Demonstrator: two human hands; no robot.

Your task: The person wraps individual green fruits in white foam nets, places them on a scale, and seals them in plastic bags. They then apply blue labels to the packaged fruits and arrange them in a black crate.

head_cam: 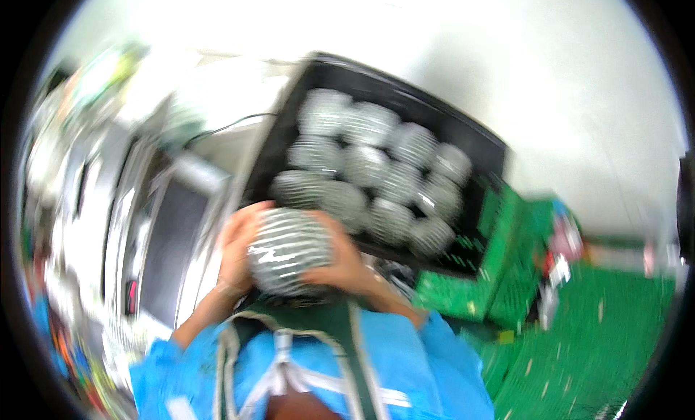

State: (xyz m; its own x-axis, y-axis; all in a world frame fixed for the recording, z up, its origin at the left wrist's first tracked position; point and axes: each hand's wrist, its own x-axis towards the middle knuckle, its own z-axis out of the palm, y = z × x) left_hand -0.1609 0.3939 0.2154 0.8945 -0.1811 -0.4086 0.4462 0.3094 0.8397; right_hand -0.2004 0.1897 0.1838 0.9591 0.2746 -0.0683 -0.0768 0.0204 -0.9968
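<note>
Close to my chest I hold a rounded, ribbed grey-green bundle [290, 251] with pale stripes and a glossy, film-like surface. My left hand [237, 249] grips its left side, and my right hand [343, 262] presses on its right side. Just beyond it lies a black tray or crate [391, 83] holding several similar ribbed bundles [366, 165] in rows. Motion blur hides what the bundles are made of. My fingertips are partly hidden around the held bundle.
A green plastic crate [453, 295] adjoins the tray's lower right, beside green flooring [586, 333]. At left, a grey flat panel [174, 251] stands among blurred equipment. A thin dark cable [233, 123] runs towards the tray. Behind the tray is a pale wall or surface [564, 94].
</note>
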